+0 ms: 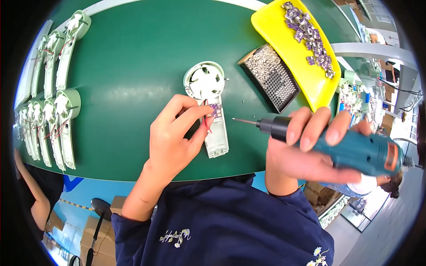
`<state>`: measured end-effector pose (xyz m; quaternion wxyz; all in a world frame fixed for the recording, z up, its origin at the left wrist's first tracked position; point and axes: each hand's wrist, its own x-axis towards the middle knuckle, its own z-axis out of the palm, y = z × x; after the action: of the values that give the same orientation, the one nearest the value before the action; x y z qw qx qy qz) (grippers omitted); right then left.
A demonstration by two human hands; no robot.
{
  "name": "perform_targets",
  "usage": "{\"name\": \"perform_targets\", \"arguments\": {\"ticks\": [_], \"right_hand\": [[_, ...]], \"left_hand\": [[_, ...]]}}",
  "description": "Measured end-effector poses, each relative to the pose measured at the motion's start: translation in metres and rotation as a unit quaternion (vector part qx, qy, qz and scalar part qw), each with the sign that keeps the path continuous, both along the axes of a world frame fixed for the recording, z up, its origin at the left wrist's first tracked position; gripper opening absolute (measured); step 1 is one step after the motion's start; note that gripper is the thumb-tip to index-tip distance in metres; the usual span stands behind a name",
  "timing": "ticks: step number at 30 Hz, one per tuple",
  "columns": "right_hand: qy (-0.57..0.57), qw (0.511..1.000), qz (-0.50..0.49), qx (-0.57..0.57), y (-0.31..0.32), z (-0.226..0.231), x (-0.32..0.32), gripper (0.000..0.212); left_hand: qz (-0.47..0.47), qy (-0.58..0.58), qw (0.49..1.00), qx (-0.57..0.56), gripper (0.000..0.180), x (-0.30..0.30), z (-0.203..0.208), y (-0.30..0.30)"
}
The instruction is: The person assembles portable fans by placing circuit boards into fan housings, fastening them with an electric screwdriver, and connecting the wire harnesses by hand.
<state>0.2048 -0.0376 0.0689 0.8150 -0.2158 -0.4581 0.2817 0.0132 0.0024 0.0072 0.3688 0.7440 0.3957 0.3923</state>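
A pale green handheld-fan half shell [217, 144] lies on the green table in front of me, its round end with white fan blades pointing away. My left hand [171, 137] is over its handle, thumb and fingers closed on a small purple circuit board [216, 109] with red wires. The board sits at the upper part of the handle; my fingers hide some of it. Off to the right, my right hand [295, 157] is wrapped round a teal electric screwdriver [366, 150]. Its thin bit points left toward the shell, apart from it.
A black perforated box [277, 80] of small screws stands at the back right, beside a yellow tray [275, 26] with many purple circuit boards [310, 37]. Rows of fan shells [64, 128] line the left side. Another person's arm [37, 195] shows at the lower left.
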Motion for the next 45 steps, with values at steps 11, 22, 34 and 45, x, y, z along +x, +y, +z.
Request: {"name": "perform_targets", "arguments": {"ticks": [11, 22, 34, 45], "right_hand": [[-0.197, 0.977, 0.081, 0.002, 0.013, -0.005, -0.031, 0.092], [-0.256, 0.953, 0.160, -0.020, 0.014, -0.009, -0.027, 0.088], [-0.272, 0.953, 0.079, 0.106, 0.019, -0.029, -0.040, 0.084], [0.106, 0.985, -0.138, -0.004, -0.005, -0.004, 0.047, 0.088]], "left_hand": [[-0.007, -0.028, 1.000, -0.011, 0.027, -0.006, -0.004, 0.001], [0.002, -0.044, 0.998, -0.043, 0.030, -0.005, -0.007, -0.003], [-0.003, -0.067, 0.997, -0.034, 0.025, -0.006, -0.006, 0.001], [-0.055, -0.049, 0.997, -0.037, 0.011, 0.015, -0.015, 0.115]]}}
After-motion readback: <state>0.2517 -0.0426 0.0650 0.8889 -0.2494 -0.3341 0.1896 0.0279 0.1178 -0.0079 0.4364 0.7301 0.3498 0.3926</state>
